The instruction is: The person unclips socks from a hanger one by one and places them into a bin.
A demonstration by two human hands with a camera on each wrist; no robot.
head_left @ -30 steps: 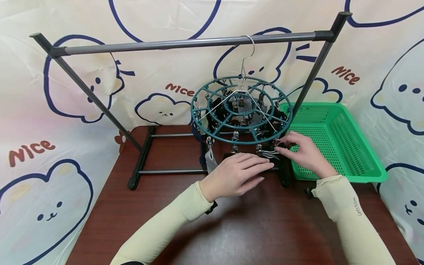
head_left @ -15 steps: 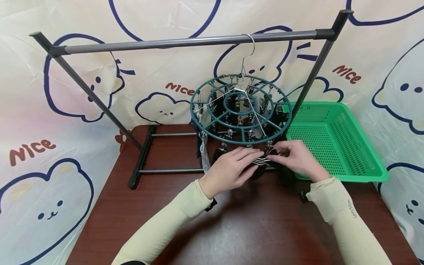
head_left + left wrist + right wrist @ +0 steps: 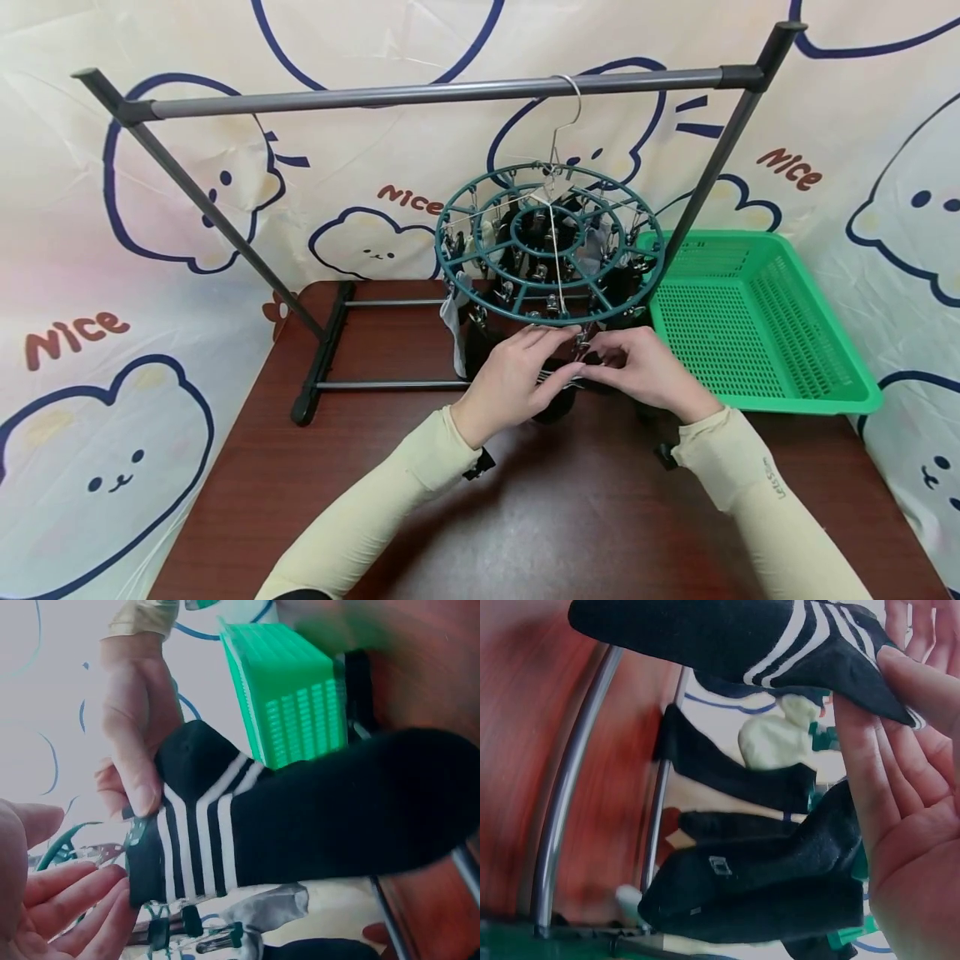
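Note:
A black sock point(image 3: 330, 806) with white stripes near its cuff hangs by a clip at the front of a round green clip hanger point(image 3: 491, 305). My right hand point(image 3: 645, 367) pinches the cuff edge between thumb and fingers, beside the clip. My left hand point(image 3: 510, 379) touches the other side of the cuff with fairly straight fingers; its thumb stands apart from the fabric in the left wrist view. Seen from the right wrist, the striped sock point(image 3: 705, 634) stretches out past the right thumb. In the head view the hands cover most of the sock.
Several dark socks point(image 3: 757, 889) and a pale one point(image 3: 769, 742) hang from other clips. The hanger hooks over a grey rack bar point(image 3: 405, 96). A green basket point(image 3: 840, 333) stands on the right of the brown table point(image 3: 585, 517), behind the right forearm.
The hanger has turned, carrying the striped sock leftward along the front. My right hand has moved left and slightly down with it, closing in on my left hand, which has shifted little.

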